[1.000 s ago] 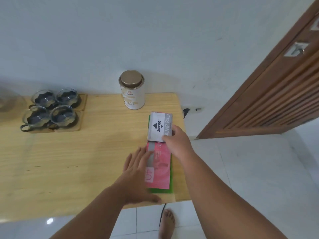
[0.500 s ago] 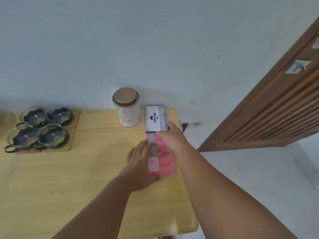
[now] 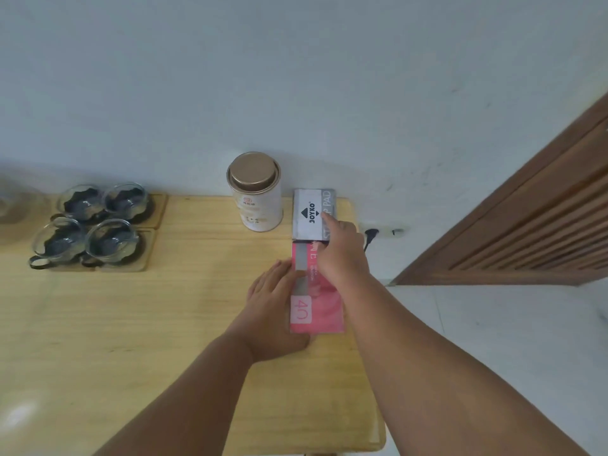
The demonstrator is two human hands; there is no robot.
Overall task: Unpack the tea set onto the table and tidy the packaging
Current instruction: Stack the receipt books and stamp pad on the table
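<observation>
A grey and white stamp pad box [image 3: 311, 213] lies at the far right of the wooden table [image 3: 131, 324], against the wall. My right hand [image 3: 340, 255] rests on its near right corner, fingers pressing on it. In front of it lies a pink flat package [image 3: 324, 307]. My left hand [image 3: 274, 307] lies flat against the pink package's left edge, fingers extended. A white tea tin [image 3: 255, 192] with a gold lid stands just left of the box. Several glass cups [image 3: 90, 222] sit on wooden coasters at the far left.
A glass vessel [image 3: 13, 205] is partly visible at the far left edge. A brown slatted door [image 3: 526, 218] stands to the right. A black plug and cable [image 3: 370, 235] hang by the wall behind the table's right edge. White tiled floor lies to the right.
Both hands slid the stamp pad box and the pink package away from me toward the wall, beside the tea tin. The green sheet under the pink package is no longer visible.
</observation>
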